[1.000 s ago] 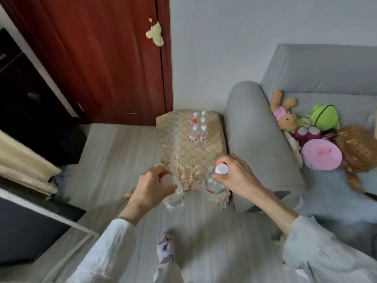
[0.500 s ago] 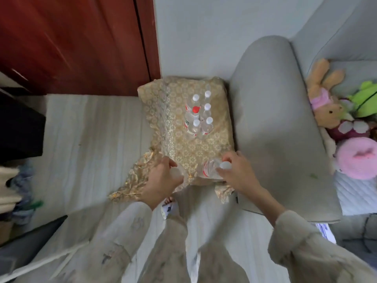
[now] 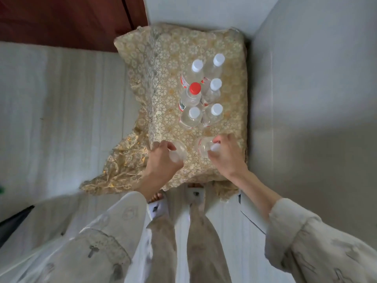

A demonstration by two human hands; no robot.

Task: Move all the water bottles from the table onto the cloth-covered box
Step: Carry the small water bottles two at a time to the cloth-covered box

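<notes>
A box draped in gold floral cloth [image 3: 163, 64] stands below me against the wall. Several clear water bottles stand on it in two rows, most with white caps, one with a red cap [image 3: 194, 88]. My left hand [image 3: 163, 160] grips a clear bottle [image 3: 179, 149] by its top over the near edge of the cloth. A second clear bottle [image 3: 205, 147] is held the same way by my right hand [image 3: 226, 154], just to the right. Both held bottles hang close in front of the standing rows; whether they touch the cloth I cannot tell.
A grey sofa arm [image 3: 306, 99] runs along the box's right side. A dark red door [image 3: 71, 19] is at the upper left, pale wood floor [image 3: 61, 109] to the left. The cloth spills onto the floor at the front left. My legs and feet stand right before the box.
I have stepped up to the box and now look straight down on it. Both hands carried their bottles forward from over the floor to above the cloth's near edge.
</notes>
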